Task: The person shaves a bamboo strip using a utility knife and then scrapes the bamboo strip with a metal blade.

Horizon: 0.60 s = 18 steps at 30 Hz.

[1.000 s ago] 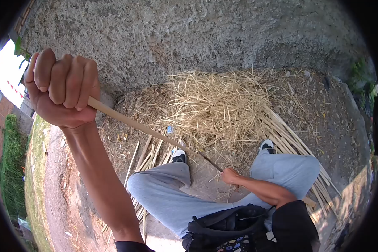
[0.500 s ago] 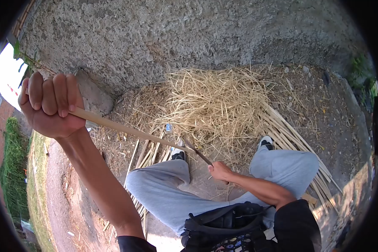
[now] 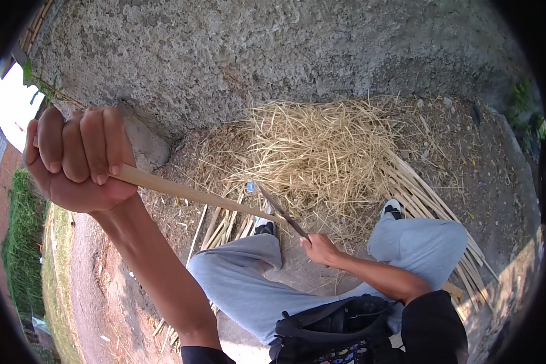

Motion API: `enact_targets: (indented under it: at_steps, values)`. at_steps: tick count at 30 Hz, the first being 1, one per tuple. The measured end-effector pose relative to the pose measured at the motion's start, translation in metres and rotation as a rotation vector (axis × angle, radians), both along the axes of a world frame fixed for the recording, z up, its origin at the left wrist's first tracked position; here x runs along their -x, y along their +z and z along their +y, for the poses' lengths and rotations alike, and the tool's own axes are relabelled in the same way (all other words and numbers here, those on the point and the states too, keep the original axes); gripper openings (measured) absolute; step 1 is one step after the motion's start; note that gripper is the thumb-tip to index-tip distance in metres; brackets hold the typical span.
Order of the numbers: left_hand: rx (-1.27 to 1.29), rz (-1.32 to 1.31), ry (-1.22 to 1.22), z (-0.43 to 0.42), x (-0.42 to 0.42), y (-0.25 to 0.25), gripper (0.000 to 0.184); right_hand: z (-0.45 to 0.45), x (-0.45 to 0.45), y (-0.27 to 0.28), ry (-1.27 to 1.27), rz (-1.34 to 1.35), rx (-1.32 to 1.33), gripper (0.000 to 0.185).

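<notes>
My left hand [image 3: 82, 161], raised at the left, is wrapped round the upper end of a long pale bamboo strip [image 3: 188, 192]. The strip slants down to the right, its lower end by the blade of a knife [image 3: 277, 207]. Low between my knees, my right hand [image 3: 321, 249] is closed on the knife's handle, mostly hidden by the fingers. The blade points up and left, crossing near the strip's end; whether they touch I cannot tell.
A heap of thin pale shavings [image 3: 321, 145] lies against a rough grey wall [image 3: 273, 54]. Long split strips [image 3: 431, 209] lie beside my foot at the right, and more strips [image 3: 224, 227] lie at the left. A black bag [image 3: 333, 321] rests at my waist.
The knife blade has swung more upright and shows more of its length. My left hand and the strip appear slightly lower and further right, as the whole view has shifted a little.
</notes>
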<state>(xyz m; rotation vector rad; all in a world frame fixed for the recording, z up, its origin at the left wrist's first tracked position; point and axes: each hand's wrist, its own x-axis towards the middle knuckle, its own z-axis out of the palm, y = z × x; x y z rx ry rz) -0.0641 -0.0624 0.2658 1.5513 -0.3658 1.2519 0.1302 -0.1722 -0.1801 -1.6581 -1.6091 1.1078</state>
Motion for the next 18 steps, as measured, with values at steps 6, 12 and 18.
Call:
enact_targets:
  at_steps: [6, 12, 18]
  values:
    - [0.043, -0.010, -0.020, 0.005, 0.025, -0.003, 0.044, -0.025, -0.027, -0.181, 0.206, -0.332, 0.294, 0.036]
    - [0.046, -0.036, -0.051, 0.010, 0.030, -0.003, 0.041, -0.006, -0.024, -0.086, 0.019, -0.118, 0.521, 0.043]
    - [0.029, -0.002, -0.106, 0.011, 0.020, -0.001, 0.044, -0.007, -0.016, -0.071, 0.048, -0.207, 0.049, 0.045]
